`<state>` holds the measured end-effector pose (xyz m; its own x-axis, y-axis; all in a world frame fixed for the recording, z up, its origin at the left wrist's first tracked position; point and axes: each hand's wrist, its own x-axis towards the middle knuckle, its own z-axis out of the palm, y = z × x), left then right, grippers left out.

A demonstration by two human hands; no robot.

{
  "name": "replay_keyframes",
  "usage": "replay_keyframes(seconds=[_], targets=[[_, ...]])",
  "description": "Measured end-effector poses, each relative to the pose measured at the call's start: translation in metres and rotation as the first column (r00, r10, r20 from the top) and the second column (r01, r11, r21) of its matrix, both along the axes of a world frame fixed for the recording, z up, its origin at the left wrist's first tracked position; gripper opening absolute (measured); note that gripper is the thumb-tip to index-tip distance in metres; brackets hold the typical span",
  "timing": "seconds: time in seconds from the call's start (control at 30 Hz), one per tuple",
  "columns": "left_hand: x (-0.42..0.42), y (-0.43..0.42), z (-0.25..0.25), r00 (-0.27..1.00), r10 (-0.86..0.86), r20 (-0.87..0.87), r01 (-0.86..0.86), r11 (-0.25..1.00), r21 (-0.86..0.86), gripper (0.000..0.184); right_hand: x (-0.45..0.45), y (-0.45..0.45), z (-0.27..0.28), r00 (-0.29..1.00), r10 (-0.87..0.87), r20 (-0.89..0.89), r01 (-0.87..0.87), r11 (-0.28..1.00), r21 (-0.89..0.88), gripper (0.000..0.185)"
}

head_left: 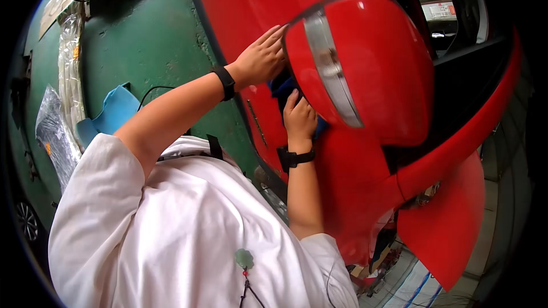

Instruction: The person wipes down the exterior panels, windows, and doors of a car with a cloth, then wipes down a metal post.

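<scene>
A large red side mirror (388,63) with a clear lens strip (331,63) juts out from a red car. My left hand (261,60) lies flat against the red door panel (257,0) with its fingers stretched out, their tips at the mirror's near edge. Below it, my right hand (301,118) is closed on a dark blue cloth (283,86), pressed to the bodywork under the mirror with the thumb pointing up. Part of the cloth is hidden behind the hand and the mirror. Both wrists carry black bands.
Green floor (154,40) stretches along the car's side. On it lie a plastic-wrapped length (69,68), a bundle in clear film (54,131) and a light blue piece (111,111). A red panel (448,222) sticks out at the lower right. A car wheel (27,219) shows far left.
</scene>
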<state>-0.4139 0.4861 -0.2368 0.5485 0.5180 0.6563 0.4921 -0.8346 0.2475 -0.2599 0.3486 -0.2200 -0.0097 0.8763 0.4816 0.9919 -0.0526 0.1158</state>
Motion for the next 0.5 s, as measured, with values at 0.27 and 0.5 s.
replay_keyframes(seconds=[0.27,0.5], targets=[[-0.042,0.121,0.044,0.990,0.080,-0.114,-0.067,0.991,0.111,0.063,-0.073,0.112,0.059,0.948,-0.271,0.165,0.216,0.932,0.290,0.059],[-0.032,0.178,0.086,0.971,-0.223,0.086,0.202,0.958,0.202,0.064,-0.076,0.160,0.064,0.971,-0.233,-0.054,0.239,0.928,0.285,0.069]])
